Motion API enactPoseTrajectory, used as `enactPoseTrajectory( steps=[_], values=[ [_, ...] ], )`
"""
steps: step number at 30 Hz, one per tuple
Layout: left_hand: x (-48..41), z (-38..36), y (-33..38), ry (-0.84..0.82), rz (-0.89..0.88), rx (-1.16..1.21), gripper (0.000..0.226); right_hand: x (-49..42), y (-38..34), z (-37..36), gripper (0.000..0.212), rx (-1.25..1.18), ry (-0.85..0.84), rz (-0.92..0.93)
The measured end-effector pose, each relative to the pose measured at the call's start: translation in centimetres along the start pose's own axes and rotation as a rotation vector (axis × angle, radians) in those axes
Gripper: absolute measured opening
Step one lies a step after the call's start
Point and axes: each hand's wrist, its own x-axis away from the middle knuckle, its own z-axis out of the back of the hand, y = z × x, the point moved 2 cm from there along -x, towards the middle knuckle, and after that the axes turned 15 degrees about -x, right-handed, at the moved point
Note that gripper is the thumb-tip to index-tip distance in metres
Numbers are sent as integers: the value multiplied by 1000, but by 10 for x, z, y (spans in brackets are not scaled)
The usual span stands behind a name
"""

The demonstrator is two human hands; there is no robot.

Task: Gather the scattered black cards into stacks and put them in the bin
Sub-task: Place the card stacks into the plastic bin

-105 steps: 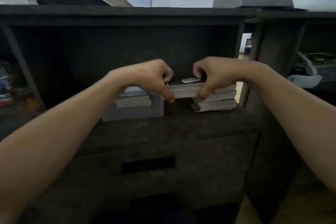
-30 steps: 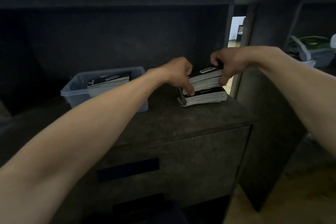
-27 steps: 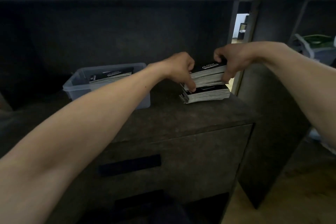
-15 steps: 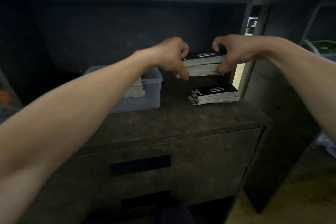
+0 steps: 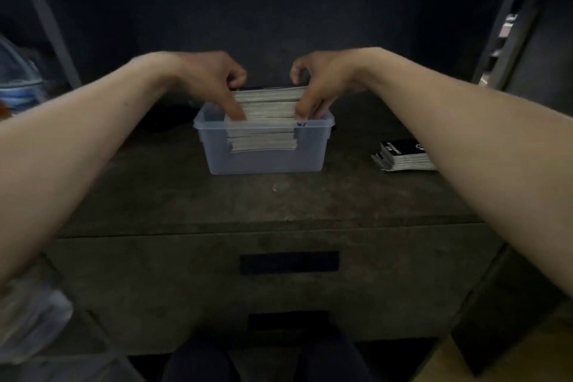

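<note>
I have both hands clamped on one stack of black cards (image 5: 268, 102). My left hand (image 5: 214, 80) pinches its left end and my right hand (image 5: 322, 84) its right end, fingers curled over the top. The stack sits partly below the rim of the clear bin (image 5: 266, 161), over the lower pile (image 5: 262, 141) already inside. I cannot tell whether the two touch. The bin stands mid-way along the cabinet top (image 5: 279, 201), toward its back edge. A second stack (image 5: 403, 156) lies near the right edge, partly hidden by my right forearm.

My worry is the release. If one hand lets go first, the stack could tip and fan out, or land askew on the pile. My fingers are wedged between the cards and the bin walls, so pulling them out could drag cards up or shift the light bin. My forearm could also brush the second stack off the edge.
</note>
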Motion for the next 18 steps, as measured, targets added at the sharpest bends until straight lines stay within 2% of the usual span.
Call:
enactPoseTrajectory(
  steps=[6, 14, 18],
  values=[
    [-1, -7, 3, -146, -24, 20, 60, -9, 2, -4, 50, -17, -92, -114],
    [5, -5, 12, -298, -4, 46, 50, -6, -4, -6, 29, 91, -149, -159],
    [4, -6, 12, -332, -10, 26, 44, -4, -6, -9, 27, 115, -157, -174]
  ],
)
